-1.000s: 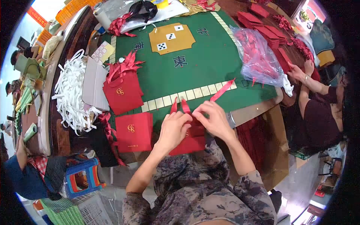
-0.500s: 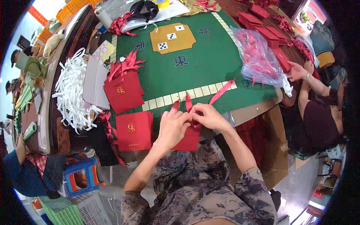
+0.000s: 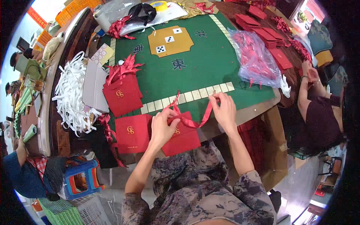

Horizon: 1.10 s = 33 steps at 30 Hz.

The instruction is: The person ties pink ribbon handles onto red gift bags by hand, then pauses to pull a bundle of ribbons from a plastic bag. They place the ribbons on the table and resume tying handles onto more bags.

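Note:
A red paper bag (image 3: 185, 141) with gold lettering lies at the table's front edge, under my hands. My left hand (image 3: 163, 126) is closed at its top edge, pinching red ribbon there. One ribbon tail points up from those fingers. The other length of red ribbon (image 3: 203, 120) sags across to my right hand (image 3: 225, 111), whose thumb and fingers pinch its end above the green mat. Just left of my left hand is a second red bag (image 3: 132, 134), lying flat with its gold letters up.
More red bags with ribbons (image 3: 122, 95) are piled at the left, beside a box (image 3: 95, 84) and white strips (image 3: 73, 93). A plastic bag of red ribbon (image 3: 257, 60) lies on the right of the green mat (image 3: 210, 56). Another person's hands (image 3: 310, 73) are at the right edge.
My right hand has moved right and slightly up, drawing the ribbon out from the bag. My left hand has shifted slightly left and stays at the bag's top. The bag's lettering now shows.

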Each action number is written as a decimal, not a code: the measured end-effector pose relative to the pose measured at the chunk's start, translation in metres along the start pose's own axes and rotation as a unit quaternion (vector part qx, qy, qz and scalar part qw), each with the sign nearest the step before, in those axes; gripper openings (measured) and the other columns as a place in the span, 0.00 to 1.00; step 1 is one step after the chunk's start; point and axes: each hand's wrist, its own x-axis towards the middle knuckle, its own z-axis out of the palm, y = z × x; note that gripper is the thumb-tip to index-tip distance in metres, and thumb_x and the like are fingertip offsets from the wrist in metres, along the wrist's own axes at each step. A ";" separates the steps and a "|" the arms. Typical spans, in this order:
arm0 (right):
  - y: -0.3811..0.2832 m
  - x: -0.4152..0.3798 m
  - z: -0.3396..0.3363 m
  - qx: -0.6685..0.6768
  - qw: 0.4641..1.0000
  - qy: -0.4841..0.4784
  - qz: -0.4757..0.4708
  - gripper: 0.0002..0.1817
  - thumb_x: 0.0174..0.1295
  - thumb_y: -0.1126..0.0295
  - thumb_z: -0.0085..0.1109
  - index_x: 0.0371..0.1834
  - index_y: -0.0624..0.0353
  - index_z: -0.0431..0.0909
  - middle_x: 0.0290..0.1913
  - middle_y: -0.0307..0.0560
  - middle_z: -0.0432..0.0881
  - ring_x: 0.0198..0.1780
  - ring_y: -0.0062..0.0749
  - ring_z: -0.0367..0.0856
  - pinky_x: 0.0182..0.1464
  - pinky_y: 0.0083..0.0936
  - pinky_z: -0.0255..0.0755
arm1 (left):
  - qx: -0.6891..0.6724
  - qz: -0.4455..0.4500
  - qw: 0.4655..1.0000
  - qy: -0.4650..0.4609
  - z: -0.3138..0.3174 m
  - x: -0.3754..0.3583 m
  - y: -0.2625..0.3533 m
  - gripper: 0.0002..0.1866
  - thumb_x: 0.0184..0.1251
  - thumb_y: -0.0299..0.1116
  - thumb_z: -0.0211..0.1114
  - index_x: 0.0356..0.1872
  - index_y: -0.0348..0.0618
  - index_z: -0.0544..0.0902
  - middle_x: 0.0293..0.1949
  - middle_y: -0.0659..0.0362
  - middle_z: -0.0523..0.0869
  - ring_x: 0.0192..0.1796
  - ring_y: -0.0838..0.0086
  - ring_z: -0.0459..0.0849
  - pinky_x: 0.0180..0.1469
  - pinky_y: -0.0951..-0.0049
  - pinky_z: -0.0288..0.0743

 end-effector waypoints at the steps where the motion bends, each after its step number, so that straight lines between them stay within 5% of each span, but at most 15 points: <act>1: 0.003 0.000 -0.002 -0.074 0.997 -0.006 0.009 0.14 0.65 0.60 0.65 0.37 0.62 0.81 0.36 0.49 0.83 0.38 0.43 0.79 0.43 0.36 0.73 | 0.009 0.001 1.000 0.005 0.003 0.001 -0.002 0.11 0.56 0.32 0.74 0.37 0.42 0.82 0.34 0.55 0.88 0.41 0.62 0.87 0.46 0.61 0.78; 5: 0.028 0.006 0.018 -0.125 0.990 0.048 -0.035 0.12 0.61 0.63 0.67 0.33 0.59 0.79 0.31 0.47 0.78 0.38 0.43 0.76 0.43 0.39 0.71 | -0.016 0.001 1.000 0.003 0.021 0.005 -0.001 0.11 0.56 0.32 0.74 0.39 0.43 0.83 0.36 0.54 0.87 0.43 0.59 0.86 0.47 0.60 0.78; 10: 0.023 0.010 0.015 -0.094 0.994 0.023 -0.058 0.09 0.59 0.68 0.69 0.34 0.60 0.78 0.34 0.49 0.83 0.38 0.48 0.80 0.42 0.41 0.73 | 0.010 0.061 0.995 0.082 0.012 -0.002 0.007 0.11 0.58 0.29 0.72 0.41 0.42 0.83 0.39 0.52 0.84 0.45 0.54 0.81 0.49 0.58 0.73; 12: 0.009 0.007 0.003 0.129 0.989 -0.042 0.057 0.07 0.62 0.70 0.65 0.35 0.62 0.78 0.35 0.48 0.84 0.36 0.42 0.83 0.41 0.34 0.75 | 0.040 0.053 0.992 0.111 -0.001 -0.007 -0.002 0.11 0.59 0.28 0.70 0.42 0.42 0.83 0.39 0.52 0.84 0.44 0.54 0.81 0.48 0.58 0.72; 13: 0.000 0.003 -0.003 0.178 0.982 -0.046 0.038 0.05 0.66 0.73 0.61 0.39 0.64 0.77 0.35 0.45 0.84 0.36 0.32 0.85 0.40 0.26 0.77 | 0.051 0.050 0.991 0.115 -0.008 -0.010 -0.008 0.10 0.59 0.27 0.69 0.42 0.42 0.83 0.39 0.52 0.84 0.44 0.55 0.81 0.48 0.58 0.72; 17: -0.050 -0.014 -0.015 0.342 0.934 -0.081 0.060 0.07 0.70 0.76 0.58 0.48 0.65 0.77 0.39 0.40 0.83 0.38 0.21 0.82 0.43 0.20 0.77 | 0.077 0.003 0.994 0.075 -0.023 -0.023 -0.018 0.09 0.60 0.29 0.69 0.42 0.42 0.84 0.39 0.52 0.84 0.44 0.55 0.81 0.48 0.59 0.73; 18: -0.065 -0.018 -0.017 0.327 0.934 -0.109 0.095 0.07 0.69 0.76 0.58 0.48 0.64 0.79 0.40 0.42 0.84 0.39 0.23 0.83 0.43 0.22 0.77 | 0.100 0.017 0.993 0.054 -0.023 -0.025 -0.018 0.10 0.59 0.30 0.69 0.42 0.42 0.84 0.38 0.52 0.84 0.44 0.56 0.80 0.48 0.59 0.73; 20: -0.072 -0.027 -0.006 0.217 0.966 -0.125 -0.069 0.07 0.68 0.76 0.59 0.47 0.63 0.81 0.40 0.45 0.84 0.40 0.28 0.84 0.43 0.23 0.77 | 0.122 0.032 0.991 0.032 -0.024 -0.027 -0.017 0.11 0.59 0.31 0.70 0.42 0.43 0.85 0.38 0.53 0.83 0.44 0.56 0.80 0.47 0.59 0.72; 26: -0.077 -0.063 0.047 0.134 0.975 -0.160 -0.079 0.05 0.64 0.74 0.63 0.41 0.61 0.80 0.37 0.49 0.82 0.40 0.44 0.85 0.41 0.35 0.77 | 0.156 0.070 0.984 0.047 -0.018 -0.025 -0.010 0.10 0.55 0.30 0.71 0.40 0.44 0.84 0.36 0.55 0.82 0.44 0.57 0.79 0.47 0.59 0.72; 33: -0.073 -0.069 0.048 0.126 0.980 -0.147 -0.051 0.07 0.58 0.74 0.68 0.37 0.61 0.80 0.35 0.49 0.82 0.36 0.44 0.85 0.38 0.35 0.77 | 0.107 0.085 0.991 -0.010 -0.023 -0.020 -0.008 0.06 0.56 0.26 0.68 0.35 0.43 0.81 0.35 0.55 0.80 0.42 0.58 0.78 0.45 0.59 0.71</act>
